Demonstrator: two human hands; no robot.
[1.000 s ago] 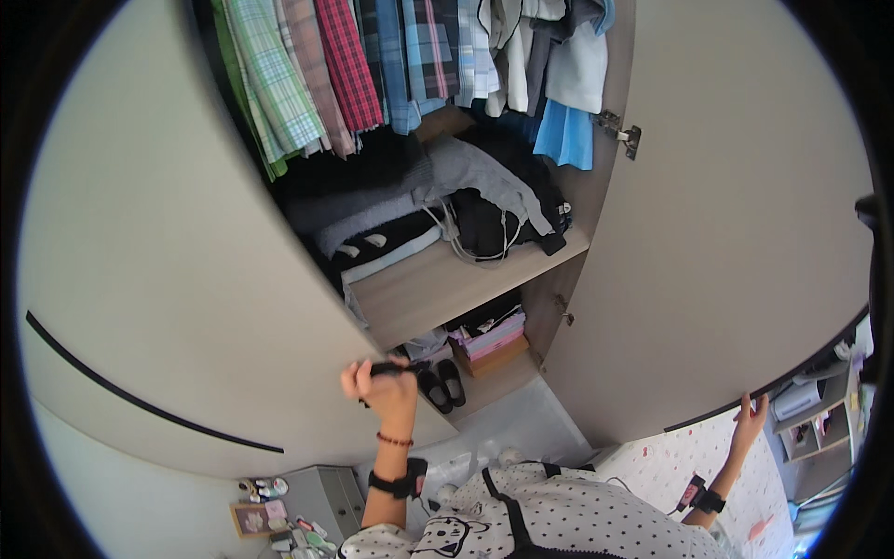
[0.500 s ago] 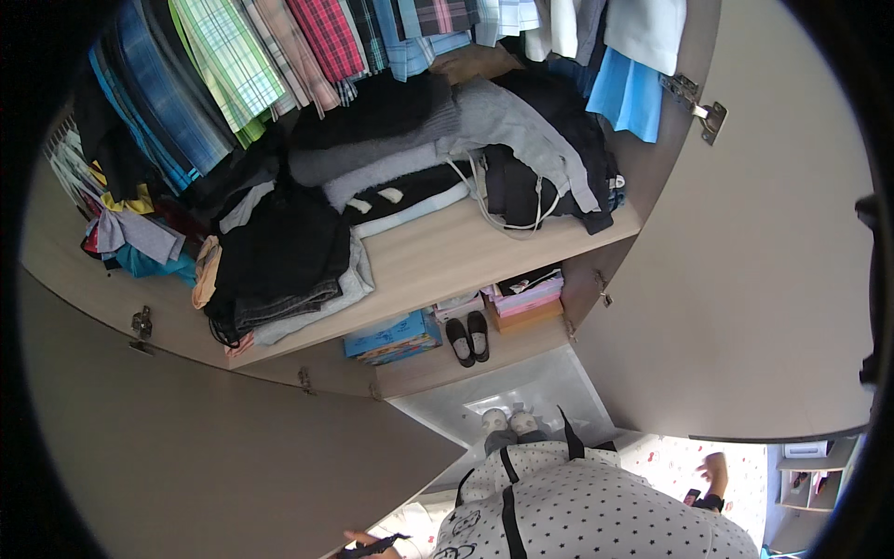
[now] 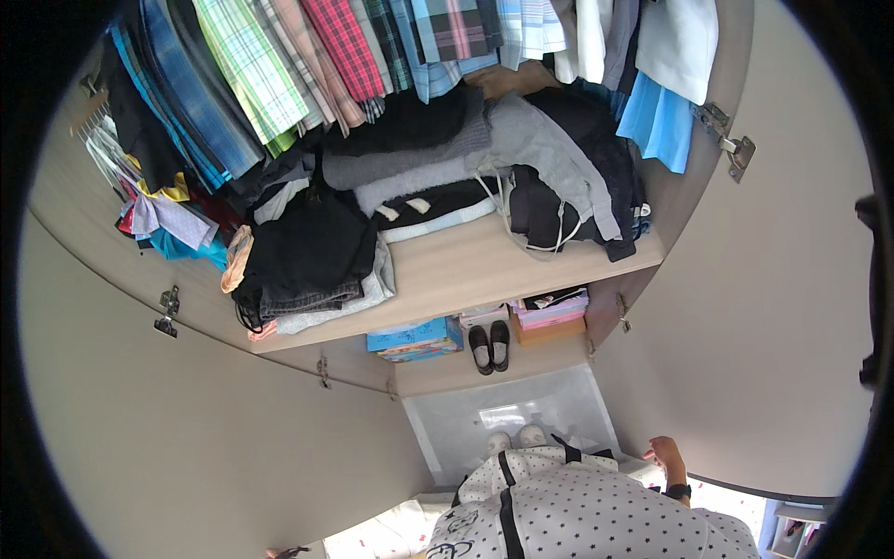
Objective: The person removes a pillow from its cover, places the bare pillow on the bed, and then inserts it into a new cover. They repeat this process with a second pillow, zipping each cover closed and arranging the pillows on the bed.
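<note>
Wardrobe shelf (image 3: 447, 264): one clothes pile (image 3: 305, 244) at left end, second pile (image 3: 549, 140) along the back to right end. Hanging garments (image 3: 250, 79) above both. Lower compartment (image 3: 442, 374): carton (image 3: 415, 341) left, shoes (image 3: 490, 347) in middle, folded stack (image 3: 551, 314) on a box (image 3: 549, 332) right. I'm at the front between left door (image 3: 196, 429) and right door (image 3: 754, 326); my right hand (image 3: 664, 454) near right door, left hand (image 3: 277, 553) near left door's outer edge.

Pale wood-grain wardrobe interior (image 3: 684, 200) around the upper half, from nine o'clock to three, with a shelf board (image 3: 447, 270) across the centre. At five, glossy grey floor (image 3: 559, 401) catching bright light; at four, small shelf unit (image 3: 797, 513) with cubbyholes.
</note>
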